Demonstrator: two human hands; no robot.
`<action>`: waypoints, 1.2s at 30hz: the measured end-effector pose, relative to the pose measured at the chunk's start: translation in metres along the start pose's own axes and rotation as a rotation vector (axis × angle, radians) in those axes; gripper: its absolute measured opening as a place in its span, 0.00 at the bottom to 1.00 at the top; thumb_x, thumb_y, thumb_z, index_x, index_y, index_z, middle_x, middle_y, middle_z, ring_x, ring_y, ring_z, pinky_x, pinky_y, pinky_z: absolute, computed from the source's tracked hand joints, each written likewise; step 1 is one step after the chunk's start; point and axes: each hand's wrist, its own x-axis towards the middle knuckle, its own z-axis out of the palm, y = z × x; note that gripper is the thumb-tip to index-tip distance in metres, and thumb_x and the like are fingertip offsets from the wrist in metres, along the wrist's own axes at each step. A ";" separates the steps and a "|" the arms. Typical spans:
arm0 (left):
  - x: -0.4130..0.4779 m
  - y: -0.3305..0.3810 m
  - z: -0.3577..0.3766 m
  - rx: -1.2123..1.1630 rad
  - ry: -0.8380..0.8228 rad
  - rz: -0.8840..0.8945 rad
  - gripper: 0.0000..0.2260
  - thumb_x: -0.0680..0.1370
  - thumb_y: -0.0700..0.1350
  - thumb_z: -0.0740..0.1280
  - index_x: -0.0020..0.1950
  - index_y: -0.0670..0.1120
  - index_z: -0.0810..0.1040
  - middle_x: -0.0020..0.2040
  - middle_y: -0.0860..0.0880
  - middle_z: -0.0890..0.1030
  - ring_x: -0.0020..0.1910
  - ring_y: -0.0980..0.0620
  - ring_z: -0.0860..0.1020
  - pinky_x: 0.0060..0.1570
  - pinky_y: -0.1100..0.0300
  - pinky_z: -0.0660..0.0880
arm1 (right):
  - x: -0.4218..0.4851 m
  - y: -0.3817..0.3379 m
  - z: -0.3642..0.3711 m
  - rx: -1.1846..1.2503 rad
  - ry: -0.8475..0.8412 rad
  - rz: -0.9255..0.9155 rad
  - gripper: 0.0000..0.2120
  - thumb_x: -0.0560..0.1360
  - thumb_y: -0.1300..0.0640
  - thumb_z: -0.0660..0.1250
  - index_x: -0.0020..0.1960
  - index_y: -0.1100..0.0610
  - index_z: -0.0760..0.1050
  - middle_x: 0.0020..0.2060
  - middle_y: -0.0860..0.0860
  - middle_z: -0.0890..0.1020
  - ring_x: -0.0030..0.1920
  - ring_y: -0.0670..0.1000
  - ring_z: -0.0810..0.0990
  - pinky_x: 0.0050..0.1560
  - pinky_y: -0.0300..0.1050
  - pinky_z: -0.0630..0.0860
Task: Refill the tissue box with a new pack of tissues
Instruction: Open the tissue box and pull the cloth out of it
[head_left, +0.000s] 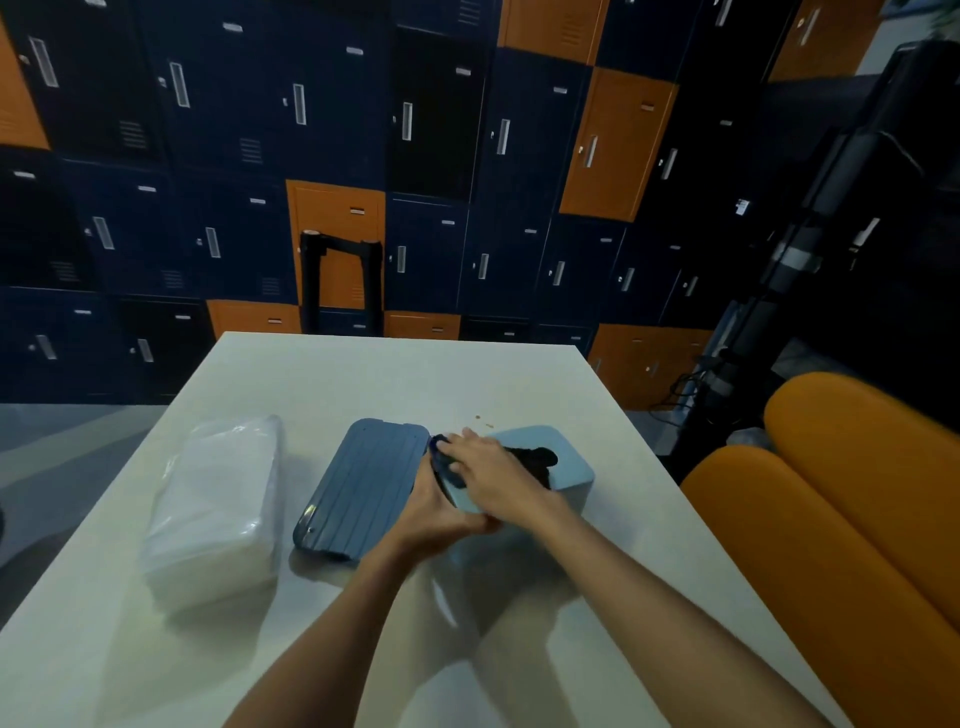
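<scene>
A light blue tissue box (569, 460) with a dark oval opening stands on the white table (395, 379), right of centre. My left hand (434, 517) grips its near left end from below. Across the top of the box lies my right hand (491, 470), its fingertips curled over a small dark blue part (440, 451) at the box's left end. Flat beside the box, just left of my hands, is a darker blue ribbed panel (363, 488). The new tissue pack (218, 504), wrapped in clear plastic, sits further left, apart from both hands.
Orange seats (831, 519) stand close to the table's right edge. Blue and orange lockers (332, 156) fill the wall behind, with a black frame (340, 280) past the far edge. Small brown crumbs (480, 420) lie beyond the box.
</scene>
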 end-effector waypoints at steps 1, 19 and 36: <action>0.000 -0.002 0.000 0.004 -0.002 -0.002 0.41 0.60 0.41 0.80 0.69 0.49 0.65 0.62 0.49 0.75 0.62 0.50 0.76 0.61 0.53 0.75 | -0.004 0.008 0.000 0.046 -0.027 -0.024 0.19 0.81 0.64 0.56 0.71 0.58 0.69 0.71 0.54 0.70 0.70 0.55 0.66 0.69 0.45 0.61; 0.001 0.028 -0.017 0.161 -0.204 -0.163 0.63 0.55 0.58 0.83 0.78 0.51 0.45 0.77 0.50 0.53 0.76 0.47 0.57 0.72 0.48 0.64 | -0.053 0.045 -0.025 0.580 0.503 0.264 0.19 0.80 0.67 0.58 0.68 0.56 0.73 0.62 0.51 0.77 0.63 0.49 0.74 0.58 0.30 0.68; 0.031 0.061 0.015 0.964 -0.305 0.040 0.49 0.64 0.74 0.56 0.79 0.48 0.52 0.78 0.50 0.56 0.75 0.46 0.57 0.74 0.42 0.47 | -0.085 0.089 0.017 0.717 0.812 1.027 0.10 0.77 0.63 0.66 0.58 0.63 0.78 0.54 0.60 0.82 0.55 0.61 0.78 0.53 0.46 0.73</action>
